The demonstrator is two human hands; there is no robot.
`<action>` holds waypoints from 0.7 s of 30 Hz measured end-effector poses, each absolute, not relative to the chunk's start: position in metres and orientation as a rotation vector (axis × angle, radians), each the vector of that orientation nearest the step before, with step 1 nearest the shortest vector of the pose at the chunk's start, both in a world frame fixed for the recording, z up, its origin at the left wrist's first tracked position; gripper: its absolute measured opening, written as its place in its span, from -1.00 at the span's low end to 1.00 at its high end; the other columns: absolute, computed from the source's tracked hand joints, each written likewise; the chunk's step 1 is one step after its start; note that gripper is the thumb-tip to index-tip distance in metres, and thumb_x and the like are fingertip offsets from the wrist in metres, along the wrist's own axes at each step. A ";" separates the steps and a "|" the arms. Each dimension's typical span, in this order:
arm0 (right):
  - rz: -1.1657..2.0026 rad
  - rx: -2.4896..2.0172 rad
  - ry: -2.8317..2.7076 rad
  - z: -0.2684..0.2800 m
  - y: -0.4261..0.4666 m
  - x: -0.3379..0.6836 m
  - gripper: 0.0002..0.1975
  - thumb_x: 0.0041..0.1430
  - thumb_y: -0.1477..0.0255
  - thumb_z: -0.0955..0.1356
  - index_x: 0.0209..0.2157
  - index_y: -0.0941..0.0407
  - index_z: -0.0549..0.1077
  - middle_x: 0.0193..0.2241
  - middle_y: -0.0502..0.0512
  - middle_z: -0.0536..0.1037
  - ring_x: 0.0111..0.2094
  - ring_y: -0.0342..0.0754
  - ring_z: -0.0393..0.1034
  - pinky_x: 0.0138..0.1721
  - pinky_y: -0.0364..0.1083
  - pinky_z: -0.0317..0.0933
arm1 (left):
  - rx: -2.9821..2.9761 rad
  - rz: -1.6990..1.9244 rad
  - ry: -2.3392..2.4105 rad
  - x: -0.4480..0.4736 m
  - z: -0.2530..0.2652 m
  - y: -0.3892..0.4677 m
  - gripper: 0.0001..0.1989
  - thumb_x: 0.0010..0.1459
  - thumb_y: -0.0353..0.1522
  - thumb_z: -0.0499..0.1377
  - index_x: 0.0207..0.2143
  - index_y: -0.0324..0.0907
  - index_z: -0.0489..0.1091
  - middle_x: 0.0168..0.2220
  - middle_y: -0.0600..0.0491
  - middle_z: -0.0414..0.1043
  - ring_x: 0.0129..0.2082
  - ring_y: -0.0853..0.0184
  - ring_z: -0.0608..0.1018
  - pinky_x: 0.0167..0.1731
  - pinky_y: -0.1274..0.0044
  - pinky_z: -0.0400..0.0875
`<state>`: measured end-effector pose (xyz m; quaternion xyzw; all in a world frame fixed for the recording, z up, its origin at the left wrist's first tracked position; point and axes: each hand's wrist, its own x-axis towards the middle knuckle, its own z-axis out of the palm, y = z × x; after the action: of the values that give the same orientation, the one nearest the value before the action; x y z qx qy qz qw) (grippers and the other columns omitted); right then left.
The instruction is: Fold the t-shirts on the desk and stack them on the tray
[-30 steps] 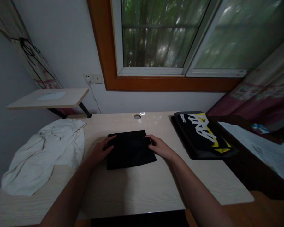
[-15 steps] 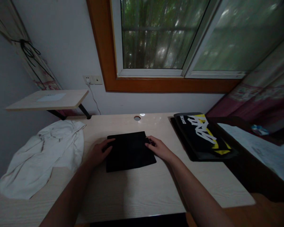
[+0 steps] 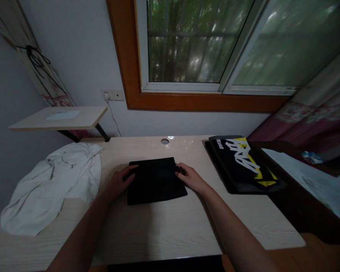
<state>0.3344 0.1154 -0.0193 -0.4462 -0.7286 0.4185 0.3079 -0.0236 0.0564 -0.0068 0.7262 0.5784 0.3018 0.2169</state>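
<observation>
A folded piece of black cloth (image 3: 155, 183) lies flat on the pale wooden desk (image 3: 187, 234), roughly rectangular with its right side slanting. At its left edge, my left hand (image 3: 119, 182) rests with thumb and forefinger apart, their tips on the cloth; its other fingers are hard to see. My right hand (image 3: 190, 177) is at the upper right edge, thumb and forefinger closed around a bit of the cloth there.
Crumpled white cloth (image 3: 55, 185) lies on the left, below a small raised shelf (image 3: 85, 115). A stack of dark folded items (image 3: 238, 162) with white and yellow print sits at right. Behind the desk are a socket (image 3: 112, 95), a window (image 3: 198, 49) and a round desk hole (image 3: 164, 141).
The whole view has shifted very slightly. Both hands and the black cloth keep nearly the same places.
</observation>
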 end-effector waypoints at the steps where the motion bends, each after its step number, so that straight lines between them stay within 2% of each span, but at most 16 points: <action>1: 1.106 -1.182 -1.922 -0.019 0.115 0.334 -0.80 0.18 0.29 0.34 -0.18 0.04 0.45 -0.36 0.00 0.49 -0.28 0.01 0.37 -0.20 -0.03 0.27 | 2.007 0.844 1.608 -0.024 -0.008 0.057 -0.54 0.29 -0.16 0.07 0.20 -0.04 0.38 -0.26 0.05 0.54 -0.29 0.26 0.54 -0.19 0.41 0.43; 8: 1.104 -1.186 -1.939 -0.018 0.115 0.334 -0.81 0.16 0.29 0.34 -0.19 0.05 0.44 -0.39 -0.01 0.47 -0.31 -0.01 0.35 -0.21 -0.04 0.25 | 1.978 0.866 1.662 -0.024 -0.007 0.058 -0.50 0.30 -0.17 0.08 0.25 -0.08 0.32 -0.50 0.17 0.32 -0.49 0.35 0.41 -0.40 0.51 0.31; 21: 1.116 -1.163 -1.948 -0.021 0.115 0.335 -0.83 0.19 0.29 0.34 -0.22 0.05 0.42 -0.40 -0.03 0.44 -0.34 -0.04 0.33 -0.26 -0.08 0.22 | 1.910 0.910 1.610 -0.024 -0.012 0.058 -0.43 0.28 -0.17 0.09 0.29 -0.12 0.22 -0.50 0.15 0.35 -0.45 0.32 0.45 -0.38 0.49 0.35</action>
<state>0.3345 0.1153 -0.0205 -0.4384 -0.7345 0.4208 0.3020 -0.0242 0.0578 -0.0116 0.6974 0.5882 0.3322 0.2392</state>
